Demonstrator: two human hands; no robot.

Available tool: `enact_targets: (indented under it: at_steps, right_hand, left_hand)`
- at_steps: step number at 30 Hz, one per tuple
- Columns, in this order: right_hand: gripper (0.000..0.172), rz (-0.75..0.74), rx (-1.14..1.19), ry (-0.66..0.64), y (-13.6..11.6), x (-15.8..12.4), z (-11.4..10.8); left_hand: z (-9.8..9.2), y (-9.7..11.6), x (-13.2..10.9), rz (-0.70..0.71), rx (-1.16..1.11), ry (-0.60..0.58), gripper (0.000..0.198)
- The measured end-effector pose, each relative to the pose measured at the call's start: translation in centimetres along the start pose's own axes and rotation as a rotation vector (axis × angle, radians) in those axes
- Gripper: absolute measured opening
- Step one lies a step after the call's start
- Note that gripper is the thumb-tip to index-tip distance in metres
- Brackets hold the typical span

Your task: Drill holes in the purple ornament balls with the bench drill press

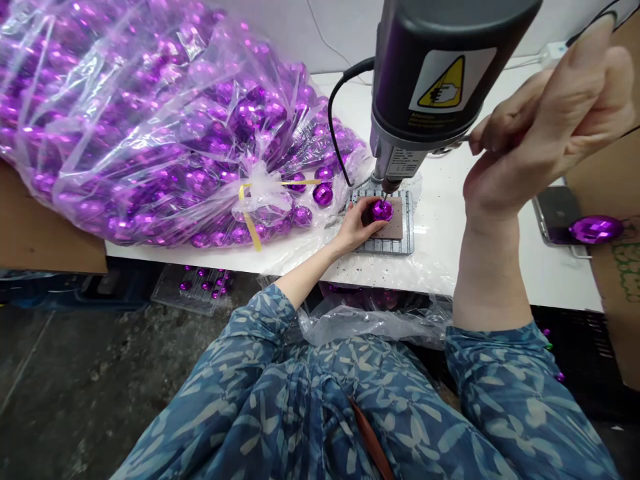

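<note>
A drill press [425,80] with a yellow warning label stands over a small metal base [407,243]. Its bit comes down onto a shiny purple faceted ball [383,211] on a brown block [395,230]. My left hand [356,227] holds that ball from its left side, between thumb and fingers. Raised at the right of the drill, my right hand [555,120] is closed around a handle that mostly hides inside the fingers.
A large clear bag [150,120] of purple balls, tied with yellow ribbon, covers the table's left. Loose balls [323,194] lie beside it. A phone [557,213] and another purple ball [596,229] are at right. Plastic film [370,323] hangs at the front edge.
</note>
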State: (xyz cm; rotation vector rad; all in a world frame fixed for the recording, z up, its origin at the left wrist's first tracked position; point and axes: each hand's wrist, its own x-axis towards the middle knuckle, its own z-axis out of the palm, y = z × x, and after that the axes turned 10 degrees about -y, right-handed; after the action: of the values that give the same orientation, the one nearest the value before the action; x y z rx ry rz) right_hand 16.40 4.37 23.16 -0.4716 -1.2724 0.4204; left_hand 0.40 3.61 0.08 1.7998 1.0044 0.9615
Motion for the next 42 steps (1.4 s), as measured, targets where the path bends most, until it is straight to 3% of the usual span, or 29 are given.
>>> enact_targets:
  at_steps: [12,26,33,38,42]
  right_hand:
    - [0.077,-0.124,-0.014,0.046,2.1,-3.4,-1.4]
    - [0.058,-0.329,-0.055,0.001,5.7,-4.9,-3.5]
    - [0.067,-0.309,-0.125,0.026,5.8,-5.9,-3.9]
    - [0.061,-0.348,-0.079,0.019,6.0,-6.3,-4.2]
    - [0.072,-0.371,-0.039,0.018,6.0,-6.5,-3.9]
  left_hand:
    - [0.1,-0.3,-0.1,0.017,0.011,0.004,0.063]
    - [0.1,0.0,-0.2,0.029,-0.005,-0.006,0.06]
    - [0.2,-0.2,-0.2,0.034,-0.01,-0.007,0.06]
    - [0.3,-0.1,-0.3,0.025,-0.016,-0.003,0.06]
    - [0.2,0.2,-0.2,0.004,0.009,0.011,0.061]
